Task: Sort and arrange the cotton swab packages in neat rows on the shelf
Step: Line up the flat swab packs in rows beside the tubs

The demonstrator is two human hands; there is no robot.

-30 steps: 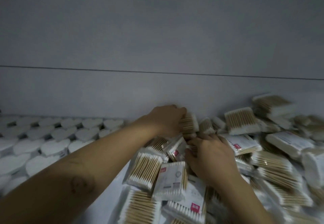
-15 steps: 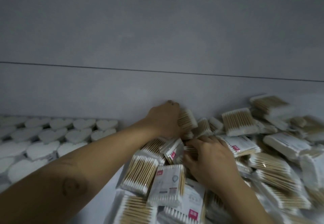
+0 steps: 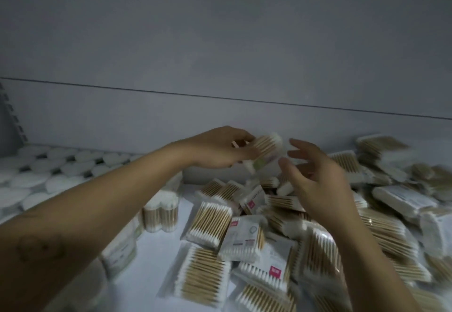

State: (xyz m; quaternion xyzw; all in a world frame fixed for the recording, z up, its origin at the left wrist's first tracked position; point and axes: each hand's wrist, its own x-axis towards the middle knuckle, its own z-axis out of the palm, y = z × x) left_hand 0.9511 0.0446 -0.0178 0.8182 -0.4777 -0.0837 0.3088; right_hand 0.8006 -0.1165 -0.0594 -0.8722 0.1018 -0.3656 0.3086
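Above the far edge of the heap, a cotton swab package (image 3: 265, 149) is gripped in the left hand (image 3: 217, 149), fingers closed round its left end, with the wooden sticks and white tips seen through blurred wrapping; it is lifted clear of the shelf (image 3: 156, 250) and set close to the grey back panel (image 3: 220, 55). Just right of it, the right hand (image 3: 315, 177) is held open with the fingers spread and slightly curled, nothing being grasped, the fingertips near the lifted package but apart from it. Below and to the right of both hands, a loose heap of cotton swab packages (image 3: 305, 233) is spread over the shelf, overlapping at mixed angles, several showing pink labels; one flat pack with a printed white face (image 3: 241, 239) lies on top of others near the middle. Well to the right, more packs (image 3: 381, 144) are piled against the back panel. Left of the heap, a heart-shaped tub of swabs (image 3: 160, 211) is stood upright on bare shelf, apart from the pile. Along the far left, rows of heart-shaped white lids (image 3: 49, 172) are packed side by side. Nearer the left forearm, further containers are partly hidden and too blurred to be identified
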